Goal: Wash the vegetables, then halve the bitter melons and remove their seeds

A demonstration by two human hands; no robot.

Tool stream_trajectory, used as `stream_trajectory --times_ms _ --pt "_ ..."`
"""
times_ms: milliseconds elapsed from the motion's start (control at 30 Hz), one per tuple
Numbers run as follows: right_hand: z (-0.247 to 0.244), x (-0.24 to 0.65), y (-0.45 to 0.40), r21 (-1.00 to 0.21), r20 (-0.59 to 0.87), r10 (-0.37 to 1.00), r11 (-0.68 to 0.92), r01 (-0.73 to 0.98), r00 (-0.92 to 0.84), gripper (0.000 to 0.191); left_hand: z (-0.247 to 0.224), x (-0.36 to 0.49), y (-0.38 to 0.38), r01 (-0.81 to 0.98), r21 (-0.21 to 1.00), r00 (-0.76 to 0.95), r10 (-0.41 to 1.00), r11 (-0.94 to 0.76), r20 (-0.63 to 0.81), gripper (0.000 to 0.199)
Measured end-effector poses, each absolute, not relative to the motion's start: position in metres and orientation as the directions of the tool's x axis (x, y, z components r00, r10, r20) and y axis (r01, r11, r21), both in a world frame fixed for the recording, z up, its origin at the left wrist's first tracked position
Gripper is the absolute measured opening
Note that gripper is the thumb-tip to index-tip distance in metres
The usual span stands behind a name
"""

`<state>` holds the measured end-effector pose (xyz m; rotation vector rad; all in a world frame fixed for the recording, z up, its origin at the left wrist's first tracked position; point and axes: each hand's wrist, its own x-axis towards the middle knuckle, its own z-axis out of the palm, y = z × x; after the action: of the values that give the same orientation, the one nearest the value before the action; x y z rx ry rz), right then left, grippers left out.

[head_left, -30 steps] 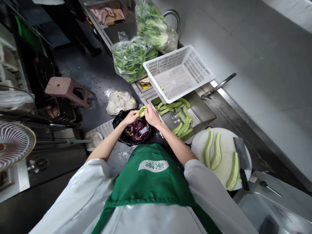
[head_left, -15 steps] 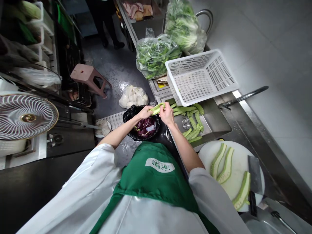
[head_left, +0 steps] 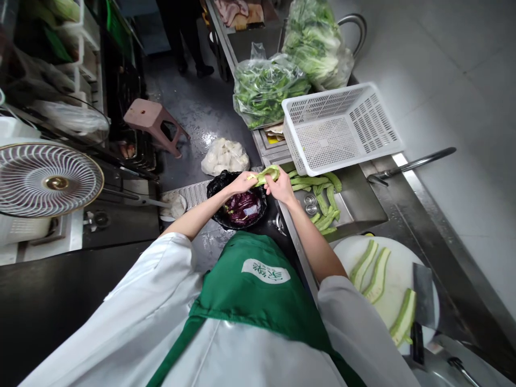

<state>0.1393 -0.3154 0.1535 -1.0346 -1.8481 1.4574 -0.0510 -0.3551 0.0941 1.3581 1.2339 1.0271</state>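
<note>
Between my two hands is a pale green gourd piece point(head_left: 267, 174), held over the rim of a black-lined bin point(head_left: 217, 185) with dark purple scraps in it. My left hand point(head_left: 242, 183) is closed on its left end, and my right hand point(head_left: 281, 186) grips the right part with fingers and thumb. Just right of my right hand, long green gourd pieces point(head_left: 327, 215) lie in the steel sink point(head_left: 363, 199). Three cut gourd pieces point(head_left: 378, 275) rest on the round white cutting board point(head_left: 393, 306), beside a cleaver point(head_left: 424, 295).
A white plastic basket point(head_left: 328, 142) sits across the sink's far side, with bagged greens point(head_left: 268, 88) and bagged lettuce point(head_left: 314, 48) behind it. On the floor are a clear bag of pale contents point(head_left: 226, 157) and a pink stool point(head_left: 151, 118). A fan point(head_left: 56, 183) stands left. A person's legs point(head_left: 187, 40) show beyond.
The gourd piece between my hands now looks more bent, its right end curling over my right fingers. The whole view has shifted slightly, so surroundings appear farther right.
</note>
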Motion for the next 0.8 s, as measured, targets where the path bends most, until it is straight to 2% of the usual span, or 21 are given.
stream_trajectory --times_ms 267,433,533,600,700,800 --pt "0.149 0.136 -0.317 -0.973 -0.096 0.878 0.018 0.232 -0.469 0.033 0.094 -0.047 -0.349 0.135 0.991 0.117 0.993 0.010 -0.026 0.016" --pt "0.151 0.141 -0.322 -0.957 -0.059 0.868 0.091 0.275 -0.493 0.028 0.093 -0.059 -0.354 0.178 0.983 0.151 0.986 0.040 -0.068 0.012" --pt "0.147 0.141 -0.325 -0.931 -0.035 0.870 0.151 0.331 -0.493 0.024 0.102 -0.070 -0.356 0.148 0.981 0.239 0.958 0.126 -0.159 0.033" --pt "0.142 0.140 -0.326 -0.900 -0.012 0.866 0.209 0.382 -0.500 0.022 0.107 -0.072 -0.356 0.088 0.985 0.285 0.944 0.146 -0.165 0.039" --pt "0.136 0.135 -0.327 -0.866 -0.005 0.849 0.260 0.426 -0.528 0.018 0.107 -0.066 -0.355 0.047 0.989 0.334 0.931 0.139 -0.147 0.034" --pt "0.135 0.131 -0.328 -0.899 -0.042 0.848 0.199 0.391 -0.528 0.020 0.098 -0.058 -0.355 0.053 0.990 0.342 0.929 0.131 -0.141 0.030"
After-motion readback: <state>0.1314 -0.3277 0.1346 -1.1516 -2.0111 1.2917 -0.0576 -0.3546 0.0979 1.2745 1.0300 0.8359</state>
